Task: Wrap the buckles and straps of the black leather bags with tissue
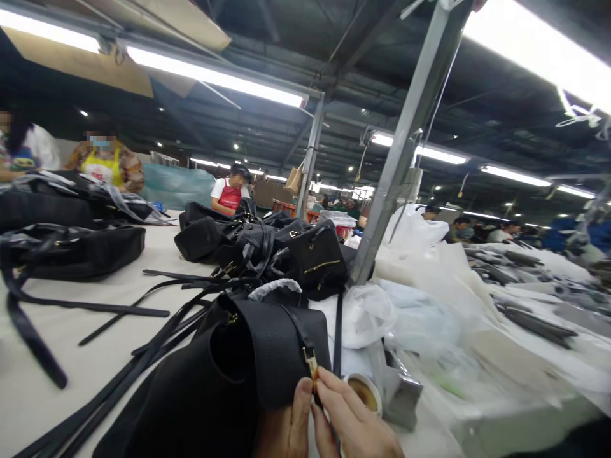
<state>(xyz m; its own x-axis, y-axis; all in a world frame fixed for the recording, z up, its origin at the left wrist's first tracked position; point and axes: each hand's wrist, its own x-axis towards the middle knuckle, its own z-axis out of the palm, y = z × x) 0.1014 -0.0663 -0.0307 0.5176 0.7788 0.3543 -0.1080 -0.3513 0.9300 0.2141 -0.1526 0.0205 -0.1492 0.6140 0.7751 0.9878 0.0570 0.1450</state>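
A black backpack (281, 343) lies in front of me on the table, its mouth partly open under the flap. A short black strap (298, 327) runs down the flap to a gold clasp (310, 364). My right hand (353, 416) pinches the lower end of this clasp between thumb and fingers. Right beside it, my left hand (286, 429) is closed at the flap's edge with its thumb pressed near the strap end below the clasp. The flap hides part of the left fingers. Clear wrapping covers the bag's top handle (275, 288).
Long loose straps (143, 356) trail left over the pale table (157, 248). More black bags (315, 257) are piled beyond. A metal post (396, 146), plastic bags (367, 312), a round cup (365, 391) and a metal block (403, 394) stand to the right. Several people work farther off.
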